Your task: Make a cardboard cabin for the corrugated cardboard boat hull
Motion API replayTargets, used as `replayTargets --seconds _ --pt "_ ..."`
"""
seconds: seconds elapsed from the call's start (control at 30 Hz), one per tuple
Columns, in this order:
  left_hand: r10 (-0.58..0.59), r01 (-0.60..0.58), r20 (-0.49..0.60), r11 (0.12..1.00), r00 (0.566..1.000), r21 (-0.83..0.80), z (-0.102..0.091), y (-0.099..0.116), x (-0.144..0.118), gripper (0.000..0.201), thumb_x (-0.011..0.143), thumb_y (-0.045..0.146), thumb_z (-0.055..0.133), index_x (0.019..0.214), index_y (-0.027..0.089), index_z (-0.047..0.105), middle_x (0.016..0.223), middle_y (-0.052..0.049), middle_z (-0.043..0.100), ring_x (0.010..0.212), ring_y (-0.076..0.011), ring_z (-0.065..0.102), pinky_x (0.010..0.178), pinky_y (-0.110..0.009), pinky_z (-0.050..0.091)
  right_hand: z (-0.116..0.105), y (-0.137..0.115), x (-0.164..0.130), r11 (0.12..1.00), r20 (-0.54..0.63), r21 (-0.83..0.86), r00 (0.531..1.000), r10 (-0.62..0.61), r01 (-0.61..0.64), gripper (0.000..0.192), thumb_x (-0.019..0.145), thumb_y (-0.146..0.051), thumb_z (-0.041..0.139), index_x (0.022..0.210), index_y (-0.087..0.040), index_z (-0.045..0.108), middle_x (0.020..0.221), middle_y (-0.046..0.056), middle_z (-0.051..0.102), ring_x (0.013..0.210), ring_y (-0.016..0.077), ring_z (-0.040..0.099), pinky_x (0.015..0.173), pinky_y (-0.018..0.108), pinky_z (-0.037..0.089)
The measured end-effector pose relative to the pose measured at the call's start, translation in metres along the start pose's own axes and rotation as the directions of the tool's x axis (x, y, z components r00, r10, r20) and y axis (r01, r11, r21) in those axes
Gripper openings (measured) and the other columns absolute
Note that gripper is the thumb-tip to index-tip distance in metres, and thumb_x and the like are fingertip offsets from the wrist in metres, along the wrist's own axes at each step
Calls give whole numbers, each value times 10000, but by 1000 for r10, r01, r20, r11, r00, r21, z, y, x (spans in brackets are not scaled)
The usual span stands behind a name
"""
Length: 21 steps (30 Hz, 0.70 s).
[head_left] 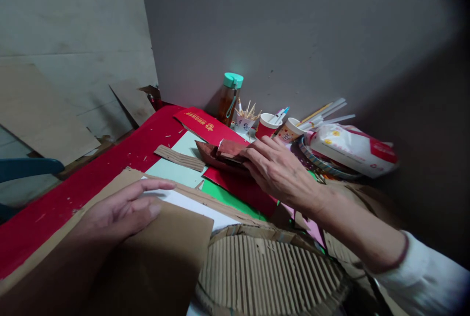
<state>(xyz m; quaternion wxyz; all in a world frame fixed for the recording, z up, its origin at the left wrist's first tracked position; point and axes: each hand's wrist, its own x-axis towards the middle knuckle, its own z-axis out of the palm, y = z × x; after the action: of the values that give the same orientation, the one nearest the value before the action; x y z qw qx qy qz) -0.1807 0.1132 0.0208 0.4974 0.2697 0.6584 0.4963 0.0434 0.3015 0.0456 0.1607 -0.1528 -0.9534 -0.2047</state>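
My right hand (273,164) reaches across the table, its fingers bent over the near end of a small reddish-brown model boat (216,153). The hand hides that end of the boat. My left hand (127,206) is open at the left, with index finger and thumb stretched out above a flat sheet of brown cardboard (165,247). Whether its thumb touches the sheet is hard to tell. White paper (191,206) shows from behind that cardboard. Close to me lies a rounded corrugated cardboard piece (271,267) with its ridges facing up.
Along the grey wall stand a teal-capped bottle (229,100), a cup of toothpicks (244,122), a red paper cup with pens (268,125) and a tissue pack (348,147). A corrugated strip (179,157) and a red envelope (205,125) lie on the red tablecloth (141,137).
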Motion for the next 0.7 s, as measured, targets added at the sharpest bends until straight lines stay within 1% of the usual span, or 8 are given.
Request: replayTargets --seconds 0.1,0.2,0.27,0.37,0.43,0.5,0.6,0.7 --pt "-3 3 42 1000 999 -19 -1 7 -8 533 785 485 739 1238 238 608 917 -21 790 778 -195 732 632 -220 541 -13 1 -10 998 6 54 999 36 -37 240 1003 -121 449 899 -120 666 835 109 649 773 239 529 738 368 415" --pt "65 -63 45 997 997 -41 -1 13 -17 489 797 425 753 1233 247 623 918 -7 764 718 -146 693 559 -173 487 -38 -3 -22 984 -29 127 991 129 -124 214 987 -134 474 943 -94 679 901 148 673 840 269 594 758 391 460" --pt "119 -113 56 989 991 -95 -1 14 -25 455 794 405 770 1205 260 638 956 -8 756 734 -138 686 572 -168 498 -63 -14 -30 959 -50 196 975 217 -204 176 968 -126 506 959 -97 680 900 133 691 814 251 628 717 361 483" --pt "170 -154 83 973 982 -174 1 14 -40 417 803 380 787 1185 291 643 912 11 739 763 -137 681 607 -173 531 -106 -50 -43 864 -30 365 923 383 -347 139 981 -196 544 967 -149 674 800 40 699 652 154 634 592 258 493" --pt "189 -167 110 969 976 -183 5 13 -52 397 821 365 781 1192 317 648 885 23 730 767 -134 678 608 -168 536 -129 -84 -52 671 111 574 857 504 -469 173 997 -301 538 1051 -202 669 779 1 707 631 140 645 578 239 508" --pt "228 -203 148 965 962 -165 9 11 -64 356 826 372 778 1165 329 679 926 18 743 794 -143 692 630 -177 555 -142 -120 -61 499 221 692 811 541 -522 251 968 -337 571 1205 -275 622 880 -10 743 739 164 700 634 246 556" --pt "305 -291 183 952 935 -99 15 6 -79 235 792 407 802 999 301 767 993 2 777 857 -167 726 677 -170 577 -143 -166 -76 316 397 750 778 487 -581 559 794 -347 791 1312 -390 586 1117 -17 751 959 230 718 742 290 597" --pt "310 -310 234 950 922 -34 15 0 -85 203 827 462 749 973 326 788 1008 7 807 910 -193 757 689 -168 595 -136 -187 -88 63 488 783 674 555 -619 482 764 -259 775 1211 -409 676 1065 -21 751 910 214 706 784 303 579"
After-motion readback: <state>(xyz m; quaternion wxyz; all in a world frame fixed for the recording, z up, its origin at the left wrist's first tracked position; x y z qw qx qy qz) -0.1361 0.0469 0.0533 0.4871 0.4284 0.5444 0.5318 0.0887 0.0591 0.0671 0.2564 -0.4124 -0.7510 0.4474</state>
